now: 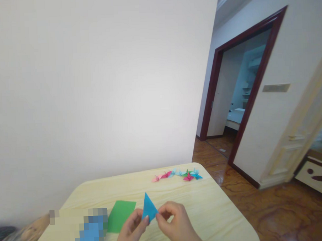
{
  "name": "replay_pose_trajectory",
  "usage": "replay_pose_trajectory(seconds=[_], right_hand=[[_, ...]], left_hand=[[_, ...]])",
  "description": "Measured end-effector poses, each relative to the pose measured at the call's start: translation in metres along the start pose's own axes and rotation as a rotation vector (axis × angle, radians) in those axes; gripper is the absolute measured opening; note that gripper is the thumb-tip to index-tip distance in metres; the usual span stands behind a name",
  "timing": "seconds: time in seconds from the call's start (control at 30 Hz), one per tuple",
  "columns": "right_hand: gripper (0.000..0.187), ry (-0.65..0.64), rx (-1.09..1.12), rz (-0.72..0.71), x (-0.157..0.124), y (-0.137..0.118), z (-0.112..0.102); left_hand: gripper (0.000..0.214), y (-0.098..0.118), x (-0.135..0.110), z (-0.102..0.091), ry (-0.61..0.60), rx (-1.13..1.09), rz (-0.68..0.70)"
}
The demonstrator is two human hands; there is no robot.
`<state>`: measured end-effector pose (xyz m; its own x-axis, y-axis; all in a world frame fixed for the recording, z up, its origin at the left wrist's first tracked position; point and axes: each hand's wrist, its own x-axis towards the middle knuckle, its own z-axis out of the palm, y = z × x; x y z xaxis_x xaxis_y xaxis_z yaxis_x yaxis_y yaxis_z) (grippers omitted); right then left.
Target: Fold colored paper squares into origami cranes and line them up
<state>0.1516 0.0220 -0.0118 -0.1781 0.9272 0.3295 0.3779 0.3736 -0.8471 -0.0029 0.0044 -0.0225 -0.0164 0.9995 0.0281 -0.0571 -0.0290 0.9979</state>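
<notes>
both hands up at the near edge of the desk (pixel 180 194), pinching one piece of paper. left hand (pixel 131 230) grips the lower left side of a blue paper triangle (pixel 149 208), right hand (pixel 176 221) pinches its right corner with thumb and fingertips. neither hand is released. triangle is held up off the desk, tilted, with its point up and a fold visible down the middle. it sits between the hands, just past the near edge, roughly mid-desk.

green paper sheet (pixel 119 216) lies flat just left of the left hand, not touching it, near the near edge. row of paper cranes (pixel 176 175) sits along the far edge towards the far right corner, well apart from the hands: pink ones at the left end, then light blue, with green, magenta and blue bunched at the right end. pixelated patch (pixel 91 233) covers the near left part of the desk, some blue in it, can't tell what's under it.

white wall (pixel 95 84) runs behind the desk. to the right is a wood floor (pixel 261 208) and a doorway (pixel 245 85) with a dark red frame, a small plaque (pixel 276 88) on the wall beside it.
</notes>
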Motion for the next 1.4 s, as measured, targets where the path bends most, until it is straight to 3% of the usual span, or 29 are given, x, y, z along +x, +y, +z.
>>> replay_pose_trajectory(seconds=[0.1,0.27,0.47,0.57,0.83,1.03,1.2,1.4], right_hand=[[0.012,-0.025,-0.075,-0.074,-0.001,-0.005,-0.004],[0.012,-0.059,-0.077,-0.112,-0.003,-0.009,-0.005],[0.005,-0.049,0.095,0.05,-0.006,-0.014,0.001],[0.006,-0.016,0.139,0.106,-0.006,-0.012,0.005],[0.006,0.067,0.186,0.021,-0.005,-0.011,0.003],[0.008,-0.043,0.182,0.055,-0.002,-0.015,-0.005],[0.013,-0.144,0.312,0.188,0.011,0.01,0.002],[0.024,-0.289,0.434,0.407,0.026,0.055,0.015]], left_hand=[[0.036,0.002,0.004,-0.005,-0.029,-0.016,0.031],[0.039,0.008,0.007,-0.007,0.11,-0.016,0.039],[0.035,0.014,0.004,-0.003,0.179,0.03,0.074],[0.034,0.017,0.001,-0.002,0.172,0.046,0.079],[0.033,0.014,0.0,-0.007,0.147,0.151,0.129],[0.02,0.018,0.0,-0.015,-0.01,0.44,0.183],[0.026,0.018,0.005,-0.008,-0.009,0.547,0.161],[0.037,-0.017,0.02,-0.006,-0.004,0.5,0.055]])
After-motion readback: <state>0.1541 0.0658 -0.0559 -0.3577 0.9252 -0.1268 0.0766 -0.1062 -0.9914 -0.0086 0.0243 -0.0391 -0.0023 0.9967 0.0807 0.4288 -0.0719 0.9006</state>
